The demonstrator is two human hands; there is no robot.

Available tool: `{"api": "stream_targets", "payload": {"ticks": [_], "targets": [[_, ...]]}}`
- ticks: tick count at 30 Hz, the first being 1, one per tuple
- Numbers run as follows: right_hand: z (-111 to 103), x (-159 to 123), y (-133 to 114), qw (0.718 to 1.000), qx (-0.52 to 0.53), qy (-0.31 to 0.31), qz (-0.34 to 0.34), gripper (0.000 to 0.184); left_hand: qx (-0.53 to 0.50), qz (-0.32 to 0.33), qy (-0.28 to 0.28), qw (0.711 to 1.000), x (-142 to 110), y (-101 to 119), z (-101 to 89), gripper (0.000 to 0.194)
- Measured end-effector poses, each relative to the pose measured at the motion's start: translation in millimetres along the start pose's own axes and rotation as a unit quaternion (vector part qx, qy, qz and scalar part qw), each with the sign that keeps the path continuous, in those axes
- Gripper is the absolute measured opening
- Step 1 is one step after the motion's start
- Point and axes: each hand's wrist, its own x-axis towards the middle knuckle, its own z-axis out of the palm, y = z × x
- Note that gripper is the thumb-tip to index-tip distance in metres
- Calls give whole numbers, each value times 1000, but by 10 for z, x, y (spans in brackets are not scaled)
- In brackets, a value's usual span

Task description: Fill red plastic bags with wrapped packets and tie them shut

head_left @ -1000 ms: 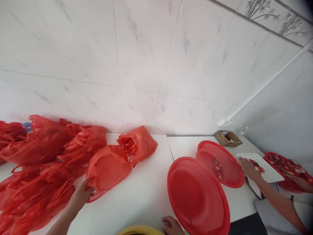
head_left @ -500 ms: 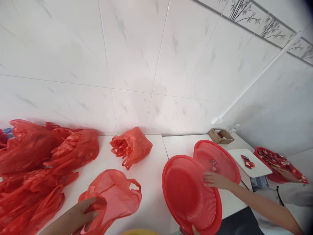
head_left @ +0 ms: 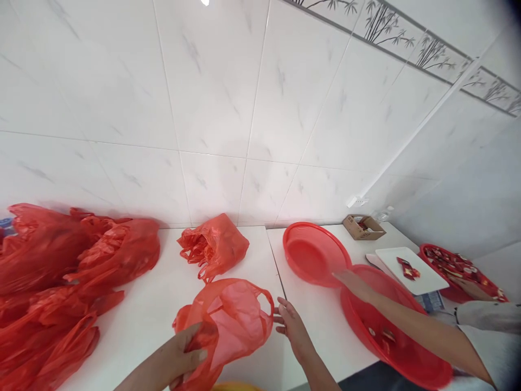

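My left hand [head_left: 185, 353] is closed on the side of a thin red plastic bag [head_left: 240, 320], whose mouth gapes toward me. At the bag's right handle loop, my right hand [head_left: 293, 328] has its fingers spread. Its fingertips are right beside the loop; whether they touch it I cannot tell. Behind the bag, a crumpled stack of red plastic bags [head_left: 220, 241] lies on the white table [head_left: 142, 304]. Filled red plastic bags [head_left: 44, 255] are heaped at the left.
To the right are a red basket [head_left: 315, 252] and a nearer one [head_left: 366, 320] with a few small packets. A co-worker's arm [head_left: 423, 331] reaches across them. Further right are a white tray [head_left: 427, 279], a cardboard box [head_left: 363, 227] and a red basket full of packets [head_left: 459, 269].
My right hand has left the red basket's rim and come to the bag's handle. That basket now stands further back. The other basket is nearer, and my left hand has carried the bag rightward.
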Motion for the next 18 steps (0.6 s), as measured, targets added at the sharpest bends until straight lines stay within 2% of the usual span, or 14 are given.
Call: {"api": "stream_targets", "payload": {"ticks": [1,3,6,8,10,12,14,16,18], "targets": [[50,-24,-71,999,-31,5,-35,62,-6,2,-16,1000,14,24,54,76],[145,-142,-171,986,-99,54,-123,54,-16,5,-39,999,30,99,145,75],[285,-422,-266,930,-208,122,-278,30,-41,20,-58,997,37,243,241,62],[400,-591,-305,886,-261,97,-370,17,-74,33,-67,994,44,320,289,48],[537,-670,-307,862,-302,19,-407,15,-115,47,-75,989,55,356,336,38],[668,-619,-258,856,-345,-63,-380,21,-157,64,-77,982,70,345,381,31],[753,-448,-161,853,-403,-107,-312,30,-195,79,-70,975,97,289,406,29],[768,-220,-37,850,-472,-106,-207,40,-228,83,-36,970,141,194,390,31],[730,-11,83,842,-521,-97,-101,45,-249,72,26,965,198,75,321,35]]}}
